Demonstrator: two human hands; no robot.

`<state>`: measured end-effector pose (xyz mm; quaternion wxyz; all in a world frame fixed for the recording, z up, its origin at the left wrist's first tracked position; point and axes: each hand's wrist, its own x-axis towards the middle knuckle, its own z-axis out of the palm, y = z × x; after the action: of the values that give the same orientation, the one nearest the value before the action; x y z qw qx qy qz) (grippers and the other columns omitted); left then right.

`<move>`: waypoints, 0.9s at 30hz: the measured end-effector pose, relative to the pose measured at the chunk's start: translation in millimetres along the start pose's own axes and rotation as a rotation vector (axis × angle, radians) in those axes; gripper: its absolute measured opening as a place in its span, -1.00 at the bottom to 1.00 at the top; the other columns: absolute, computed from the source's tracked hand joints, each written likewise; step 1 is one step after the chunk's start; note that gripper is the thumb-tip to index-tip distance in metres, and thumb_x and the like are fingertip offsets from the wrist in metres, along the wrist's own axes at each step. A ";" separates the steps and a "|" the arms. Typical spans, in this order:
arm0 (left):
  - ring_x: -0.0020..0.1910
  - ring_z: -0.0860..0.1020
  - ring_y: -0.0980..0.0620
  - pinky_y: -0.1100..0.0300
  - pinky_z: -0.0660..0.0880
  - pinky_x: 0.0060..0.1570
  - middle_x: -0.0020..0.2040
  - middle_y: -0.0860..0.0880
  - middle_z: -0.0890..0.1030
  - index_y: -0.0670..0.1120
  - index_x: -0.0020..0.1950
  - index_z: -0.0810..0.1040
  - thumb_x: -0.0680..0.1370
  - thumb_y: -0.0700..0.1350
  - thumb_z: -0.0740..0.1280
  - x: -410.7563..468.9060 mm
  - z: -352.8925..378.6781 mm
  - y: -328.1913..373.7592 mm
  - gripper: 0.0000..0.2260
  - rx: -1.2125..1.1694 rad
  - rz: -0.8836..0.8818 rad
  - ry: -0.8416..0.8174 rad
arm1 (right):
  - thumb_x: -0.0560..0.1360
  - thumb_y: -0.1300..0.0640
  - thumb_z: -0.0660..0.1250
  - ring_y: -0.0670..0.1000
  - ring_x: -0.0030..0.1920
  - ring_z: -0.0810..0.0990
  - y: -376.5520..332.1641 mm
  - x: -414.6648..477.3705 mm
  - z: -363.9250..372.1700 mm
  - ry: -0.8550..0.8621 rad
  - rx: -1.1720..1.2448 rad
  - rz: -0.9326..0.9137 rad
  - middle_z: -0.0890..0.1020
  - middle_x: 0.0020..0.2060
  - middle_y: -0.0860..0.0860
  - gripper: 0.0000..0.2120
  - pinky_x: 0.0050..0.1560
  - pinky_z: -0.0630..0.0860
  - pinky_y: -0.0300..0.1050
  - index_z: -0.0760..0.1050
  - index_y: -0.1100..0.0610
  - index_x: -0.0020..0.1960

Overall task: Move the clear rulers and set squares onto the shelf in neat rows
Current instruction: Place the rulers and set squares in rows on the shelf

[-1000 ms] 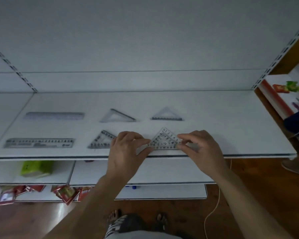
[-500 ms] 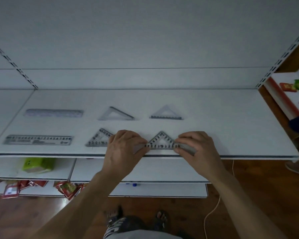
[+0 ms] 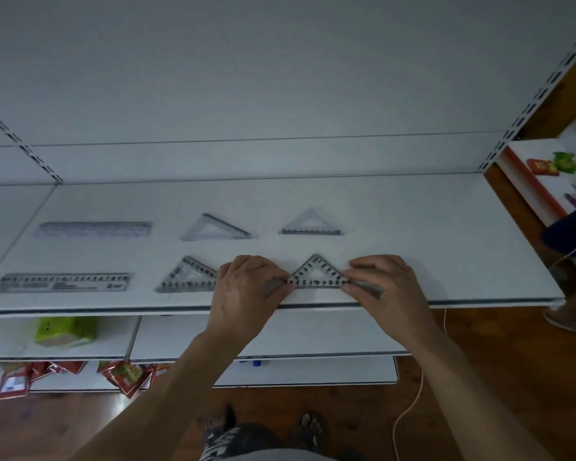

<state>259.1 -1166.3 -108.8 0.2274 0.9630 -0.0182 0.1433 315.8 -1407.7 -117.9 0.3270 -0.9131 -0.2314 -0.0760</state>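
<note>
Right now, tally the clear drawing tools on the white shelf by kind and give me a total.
Rulers: 2, the back ruler and the front ruler.
Set squares: 4, the back-middle set square, back-right set square, front-middle set square, and front-right set square pinched between the left hand and right hand.
Total: 6.

We read black scale digits, 0 to 5 among them, along the edges of the near right set square (image 3: pixel 316 272); the near left ruler (image 3: pixel 64 282) shows digits up to 9. Its smaller print blurs.
</note>
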 end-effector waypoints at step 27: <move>-0.08 0.55 0.21 0.42 0.42 -0.16 -0.01 0.18 0.61 0.07 0.13 0.63 0.51 0.10 0.35 -60.5 -145.1 -96.5 -0.76 -0.057 -0.232 0.114 | 0.50 0.11 0.37 -0.08 -0.04 0.57 -158.8 73.6 60.3 -0.012 0.223 0.030 0.61 -0.01 -0.06 -0.77 0.03 0.50 -0.16 0.58 0.08 0.15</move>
<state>171.9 -1017.3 -43.6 0.2706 0.9420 0.1023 0.1699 304.9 -1234.3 -54.0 0.4265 -0.8747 -0.2267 -0.0395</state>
